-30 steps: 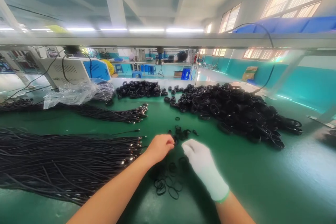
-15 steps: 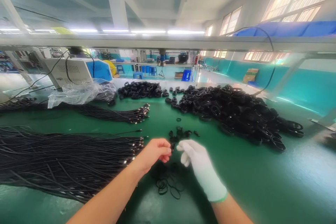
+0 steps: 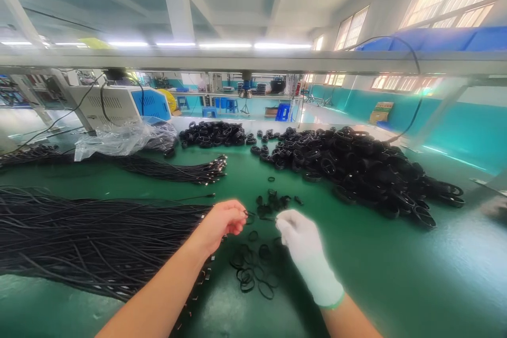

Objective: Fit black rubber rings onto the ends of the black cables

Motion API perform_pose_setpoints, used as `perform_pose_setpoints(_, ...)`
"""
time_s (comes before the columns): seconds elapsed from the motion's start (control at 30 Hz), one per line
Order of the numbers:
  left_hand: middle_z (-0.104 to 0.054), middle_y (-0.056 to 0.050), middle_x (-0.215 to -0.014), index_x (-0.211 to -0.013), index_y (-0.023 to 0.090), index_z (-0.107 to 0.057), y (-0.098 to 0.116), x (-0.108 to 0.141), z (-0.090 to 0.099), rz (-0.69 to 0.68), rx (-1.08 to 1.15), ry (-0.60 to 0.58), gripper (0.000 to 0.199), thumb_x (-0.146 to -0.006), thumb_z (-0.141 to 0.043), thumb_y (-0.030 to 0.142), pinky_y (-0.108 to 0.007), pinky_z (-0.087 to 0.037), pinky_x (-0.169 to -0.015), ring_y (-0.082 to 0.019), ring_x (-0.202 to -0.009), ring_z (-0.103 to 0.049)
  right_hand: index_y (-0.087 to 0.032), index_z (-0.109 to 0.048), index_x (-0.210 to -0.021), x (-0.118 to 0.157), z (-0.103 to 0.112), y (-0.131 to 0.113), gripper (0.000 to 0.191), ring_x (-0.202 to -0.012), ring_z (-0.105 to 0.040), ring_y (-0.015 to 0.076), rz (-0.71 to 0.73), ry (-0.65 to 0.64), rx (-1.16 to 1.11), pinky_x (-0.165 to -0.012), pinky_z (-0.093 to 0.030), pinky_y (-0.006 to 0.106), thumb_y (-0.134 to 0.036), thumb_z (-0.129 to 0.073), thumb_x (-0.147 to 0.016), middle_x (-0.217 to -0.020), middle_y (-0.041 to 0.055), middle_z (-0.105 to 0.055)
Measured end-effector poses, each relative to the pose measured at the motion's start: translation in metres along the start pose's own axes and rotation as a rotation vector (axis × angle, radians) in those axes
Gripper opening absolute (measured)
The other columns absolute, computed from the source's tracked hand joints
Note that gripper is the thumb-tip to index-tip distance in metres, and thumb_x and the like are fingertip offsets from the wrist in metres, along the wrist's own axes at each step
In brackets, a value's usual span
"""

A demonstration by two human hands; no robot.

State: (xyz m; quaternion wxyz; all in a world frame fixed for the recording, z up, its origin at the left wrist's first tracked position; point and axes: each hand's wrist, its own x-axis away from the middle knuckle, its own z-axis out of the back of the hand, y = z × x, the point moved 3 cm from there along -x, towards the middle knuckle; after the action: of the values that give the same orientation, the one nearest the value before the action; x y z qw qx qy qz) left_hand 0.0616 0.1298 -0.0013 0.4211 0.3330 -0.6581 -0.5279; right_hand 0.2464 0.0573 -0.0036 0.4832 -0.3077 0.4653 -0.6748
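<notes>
My bare left hand [image 3: 222,222] is closed in a pinch on a small black piece by the ends of the long black cables [image 3: 99,243]. To its right, my right hand [image 3: 299,232], in a white glove, has its fingers pressed together at a thin dark strip; what they grip is too small to name. Between and beyond the hands lie small black pieces [image 3: 273,200] on the green tabletop [image 3: 364,274]. Thin black rings [image 3: 247,279] are scattered below the hands.
A large heap of coiled black cables [image 3: 356,169] fills the back right, with a smaller heap [image 3: 214,133] at the back centre. Clear plastic [image 3: 114,140] and another cable bundle [image 3: 178,170] lie back left. A metal beam [image 3: 222,60] crosses above the table.
My hands have moved apart, the left one leftward and slightly up. More of the small pieces and rings between them now shows.
</notes>
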Motion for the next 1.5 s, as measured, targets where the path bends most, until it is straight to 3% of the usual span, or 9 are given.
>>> perform_pose_setpoints(0.13, -0.057, 0.002, -0.060, -0.068, 0.014, -0.054, 0.004, 0.001, 0.006, 0.011, -0.049, 0.023, 0.011, -0.064, -0.059, 0.023, -0.018, -0.039, -0.051, -0.006, -0.049, -0.049, -0.018, -0.062, -0.077, 0.000, 0.002, 0.002, 0.022, -0.050, -0.049, 0.0151, -0.002, 0.001, 0.102, -0.051, -0.038, 0.025, -0.029, -0.043, -0.077, -0.054, -0.0009, -0.054)
perform_pose_setpoints(0.3, -0.059, -0.001, -0.060, -0.069, 0.011, -0.059, -0.007, 0.005, -0.016, 0.042, -0.168, -0.082, 0.015, -0.064, -0.061, 0.025, -0.022, -0.042, -0.053, -0.009, -0.051, -0.052, -0.022, -0.064, -0.097, 0.008, -0.018, -0.001, 0.028, -0.069, -0.055, 0.0164, 0.148, -0.097, 0.200, -0.068, -0.043, 0.029, -0.033, -0.052, -0.074, -0.094, 0.0023, -0.063)
perform_pose_setpoints(0.43, -0.058, 0.000, -0.060, -0.072, 0.013, -0.057, -0.012, 0.006, -0.026, 0.006, -0.303, -0.069, 0.016, -0.068, -0.056, 0.027, -0.024, -0.044, -0.054, -0.011, -0.052, -0.053, -0.021, -0.064, -0.080, 0.011, -0.022, -0.003, 0.018, -0.068, -0.055, 0.0171, 0.211, -0.114, 0.236, -0.065, -0.042, 0.028, -0.032, -0.050, -0.078, -0.078, 0.0014, -0.062)
perform_pose_setpoints(0.73, -0.058, 0.003, -0.060, -0.063, 0.018, -0.061, 0.003, -0.009, 0.005, -0.130, -0.817, -0.040, 0.008, -0.068, -0.056, 0.023, -0.022, -0.036, -0.058, -0.012, -0.060, -0.052, -0.020, -0.062, -0.082, -0.002, 0.017, -0.002, 0.020, -0.071, -0.055, 0.0175, 0.032, 0.166, 0.250, -0.065, -0.042, 0.027, -0.031, -0.045, -0.083, -0.077, 0.0020, -0.063)
perform_pose_setpoints(0.9, -0.063, 0.002, -0.062, -0.059, 0.021, -0.065, -0.005, -0.024, -0.009, -0.103, -1.021, -0.084, 0.012, -0.067, -0.062, 0.029, -0.023, -0.037, -0.062, -0.015, -0.063, -0.056, -0.021, -0.068, -0.092, -0.008, 0.003, 0.010, 0.023, -0.092, -0.057, 0.0232, 0.045, -0.095, 0.412, -0.081, -0.040, 0.034, -0.021, -0.048, -0.080, -0.096, 0.0048, -0.065)
perform_pose_setpoints(1.0, -0.064, -0.001, -0.072, -0.067, 0.023, -0.065, -0.006, -0.043, -0.023, -0.123, -1.077, 0.007, 0.006, -0.069, -0.060, 0.026, -0.028, -0.038, -0.067, -0.020, -0.074, -0.057, -0.020, -0.067, -0.099, -0.011, -0.002, 0.015, 0.028, -0.099, -0.055, 0.0254, 0.039, -0.092, 0.412, -0.088, -0.038, 0.037, -0.018, -0.046, -0.081, -0.102, 0.0071, -0.064)
perform_pose_setpoints(1.27, -0.059, -0.001, -0.077, -0.067, 0.020, -0.057, -0.005, -0.061, -0.025, -0.198, -0.895, 0.070, 0.006, -0.068, -0.057, 0.014, -0.029, -0.040, -0.074, -0.019, -0.082, -0.056, -0.019, -0.065, -0.098, -0.009, 0.007, 0.008, 0.028, -0.092, -0.058, 0.0227, 0.005, 0.010, 0.196, -0.084, -0.042, 0.036, -0.028, -0.043, -0.082, -0.098, 0.0063, -0.064)
perform_pose_setpoints(1.4, -0.057, 0.002, -0.066, -0.071, 0.018, -0.054, -0.004, -0.038, -0.029, -0.184, -0.623, -0.031, 0.006, -0.071, -0.056, 0.024, -0.024, -0.044, -0.060, -0.013, -0.060, -0.055, -0.016, -0.060, -0.104, -0.007, -0.009, 0.007, 0.035, -0.050, -0.056, 0.0159, -0.070, -0.065, -0.032, -0.050, -0.045, 0.028, -0.035, -0.047, -0.078, -0.060, 0.0013, -0.061)
perform_pose_setpoints(1.5, -0.056, 0.002, -0.062, -0.071, 0.016, -0.055, -0.007, -0.020, -0.036, -0.161, -0.430, -0.084, 0.014, -0.068, -0.058, 0.029, -0.024, -0.045, -0.057, -0.012, -0.057, -0.055, -0.013, -0.061, -0.092, -0.007, -0.018, 0.010, 0.032, -0.038, -0.047, 0.0129, -0.092, -0.100, -0.207, -0.038, -0.037, 0.024, -0.036, -0.054, -0.072, -0.045, -0.0021, -0.053)
